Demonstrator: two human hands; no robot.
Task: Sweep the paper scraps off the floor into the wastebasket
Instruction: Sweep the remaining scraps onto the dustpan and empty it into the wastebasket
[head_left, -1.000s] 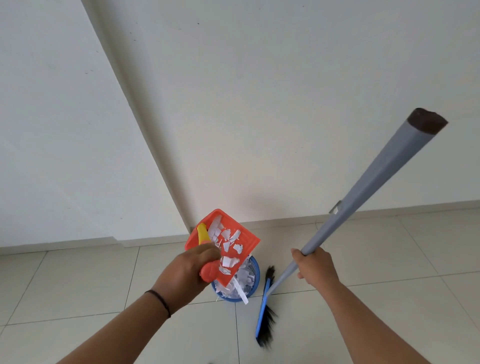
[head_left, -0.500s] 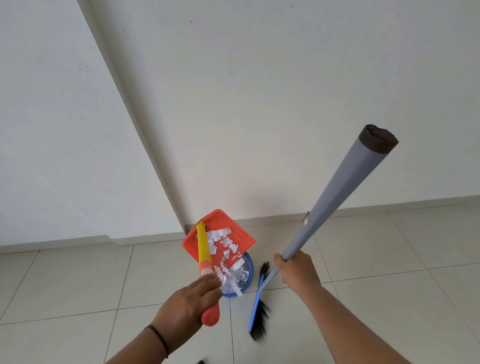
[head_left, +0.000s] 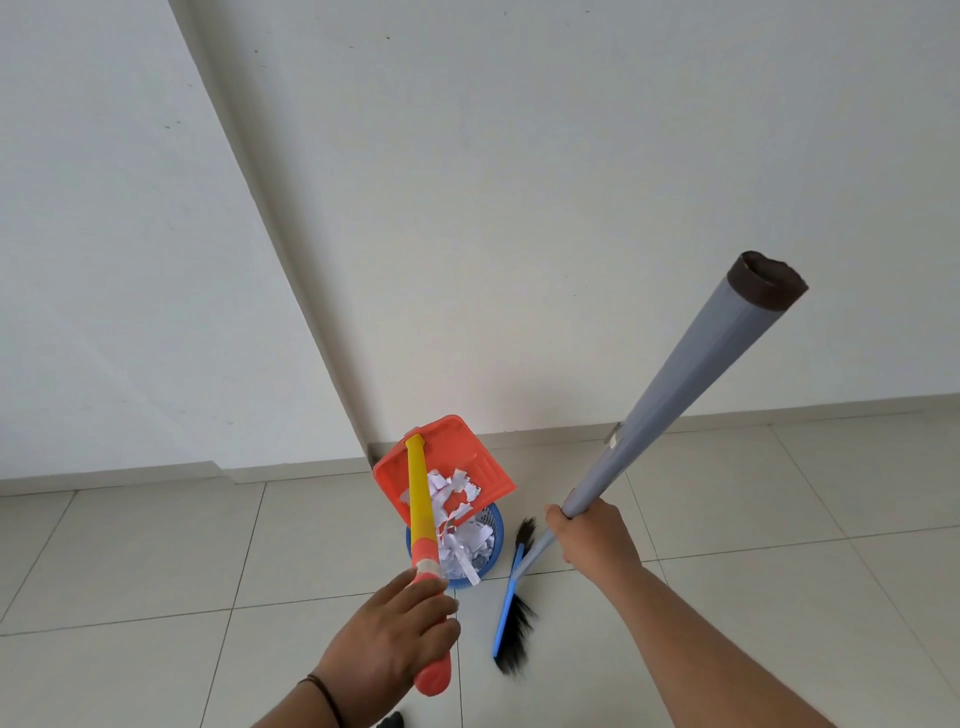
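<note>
My left hand (head_left: 397, 631) grips the yellow-and-orange handle of an orange dustpan (head_left: 457, 457). The pan is tipped up over a small blue mesh wastebasket (head_left: 496, 535) near the wall corner. White paper scraps (head_left: 460, 519) slide from the pan into the basket, which holds a heap of them. My right hand (head_left: 595, 535) is closed around the grey handle of a broom (head_left: 691, 384). Its blue head with black bristles (head_left: 511, 618) rests on the floor just right of the basket.
White walls meet at a corner (head_left: 363, 447) right behind the wastebasket. Pale floor tiles (head_left: 156, 561) spread to the left and right. A small dark object (head_left: 389, 721) shows at the bottom edge.
My left hand has slid down to the end of the dustpan handle and tipped the pan steeper. More scraps have dropped into the basket. The broom handle has swung more upright.
</note>
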